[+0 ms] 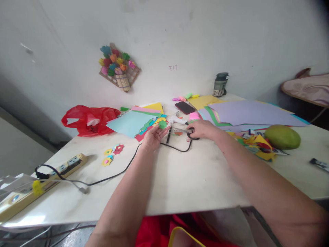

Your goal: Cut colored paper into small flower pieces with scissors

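Observation:
My left hand (153, 138) is turned palm up above the table, with a small green paper cutout (162, 124) between its thumb and fingertips. In my right hand (202, 129) is a pair of black-handled scissors (193, 135), whose blades point left toward the left hand. A white glue gun (178, 120) lies just beyond the hands, and a thin black stick or pen (169, 135) is between them. Scalloped paper strips (145, 130) in several colours lie left of the left hand. Small paper scraps (178, 133) are below the blades.
A black cord (123, 171) runs across the table to a power strip (65, 166). Finished paper flowers (113, 154), a red plastic bag (89, 120) and coloured sheets (125, 122) are left. A phone (185, 107), purple sheets (252, 111), scraps and a green mango (282, 137) are right.

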A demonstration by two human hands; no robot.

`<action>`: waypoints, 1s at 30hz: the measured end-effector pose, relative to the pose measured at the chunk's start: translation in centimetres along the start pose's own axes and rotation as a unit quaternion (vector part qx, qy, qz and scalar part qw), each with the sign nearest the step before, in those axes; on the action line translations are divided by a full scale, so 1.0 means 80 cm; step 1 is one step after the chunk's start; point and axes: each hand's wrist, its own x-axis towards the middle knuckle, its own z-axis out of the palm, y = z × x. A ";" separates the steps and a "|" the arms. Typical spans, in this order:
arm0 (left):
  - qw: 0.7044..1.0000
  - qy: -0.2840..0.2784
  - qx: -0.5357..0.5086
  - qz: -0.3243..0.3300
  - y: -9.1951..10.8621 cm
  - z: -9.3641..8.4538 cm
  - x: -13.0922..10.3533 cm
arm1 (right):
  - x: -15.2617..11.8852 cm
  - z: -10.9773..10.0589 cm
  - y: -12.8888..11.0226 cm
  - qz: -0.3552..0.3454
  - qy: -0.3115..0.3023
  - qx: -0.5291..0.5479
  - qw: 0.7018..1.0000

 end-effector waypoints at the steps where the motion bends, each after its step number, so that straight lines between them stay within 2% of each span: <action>1: 1.000 -0.001 -0.002 -0.001 0.000 0.000 0.000 | 0.000 0.000 0.000 -0.005 -0.011 -0.004 1.000; 4: 1.000 0.000 -0.005 -0.003 0.000 0.001 -0.001 | 0.002 0.002 -0.001 -0.009 -0.028 0.001 1.000; 9: 1.000 -0.007 0.001 0.002 -0.001 0.003 -0.003 | 0.013 0.009 -0.003 0.007 -0.017 0.006 1.000; 14: 0.999 -0.008 0.050 0.009 -0.003 0.002 -0.003 | 0.021 0.009 -0.011 0.018 -0.033 0.030 0.999; 21: 0.996 -0.022 0.080 0.026 -0.007 0.000 -0.002 | 0.031 0.011 -0.016 -0.007 -0.053 0.012 0.999; 27: 0.994 -0.044 0.098 0.031 -0.010 -0.004 -0.001 | 0.025 0.011 -0.035 0.008 -0.033 -0.029 0.999; 30: 0.992 -0.035 0.118 0.039 -0.009 -0.002 -0.003 | 0.021 0.005 -0.047 -0.010 0.008 -0.081 0.997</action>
